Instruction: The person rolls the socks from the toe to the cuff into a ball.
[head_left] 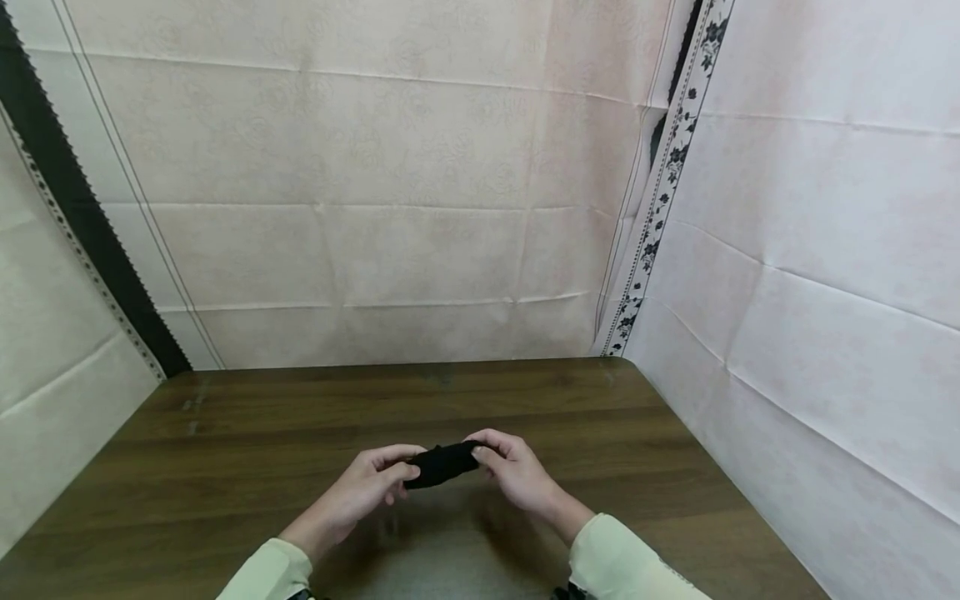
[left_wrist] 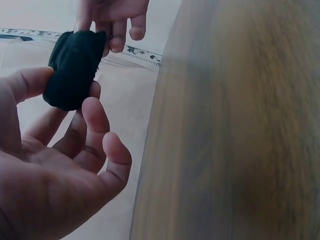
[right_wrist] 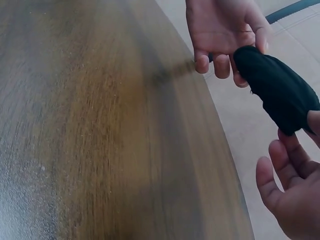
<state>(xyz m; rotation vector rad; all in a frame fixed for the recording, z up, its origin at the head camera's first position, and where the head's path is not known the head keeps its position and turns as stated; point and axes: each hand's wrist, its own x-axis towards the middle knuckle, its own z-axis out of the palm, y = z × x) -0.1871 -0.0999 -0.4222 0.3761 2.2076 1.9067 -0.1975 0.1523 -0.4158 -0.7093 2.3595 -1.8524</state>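
A small black rolled cloth (head_left: 444, 462) hangs a little above the dark wooden table (head_left: 247, 442), held between both hands. My left hand (head_left: 400, 472) pinches its left end between thumb and fingers. My right hand (head_left: 482, 454) pinches the other end. In the left wrist view the black cloth (left_wrist: 74, 70) sits at my left fingers (left_wrist: 95, 112), with the right hand (left_wrist: 112, 22) gripping it from beyond. In the right wrist view the black cloth (right_wrist: 277, 90) runs from my right fingers (right_wrist: 272, 182) to the left hand (right_wrist: 225, 35). Pale green sleeves cover both wrists.
The table stands in a corner of pale patterned sheets: a back wall (head_left: 390, 208), a right wall (head_left: 825, 292) and a left panel (head_left: 52, 358). A dark strip (head_left: 82, 225) runs down the left, a flowered border (head_left: 660, 192) down the right corner.
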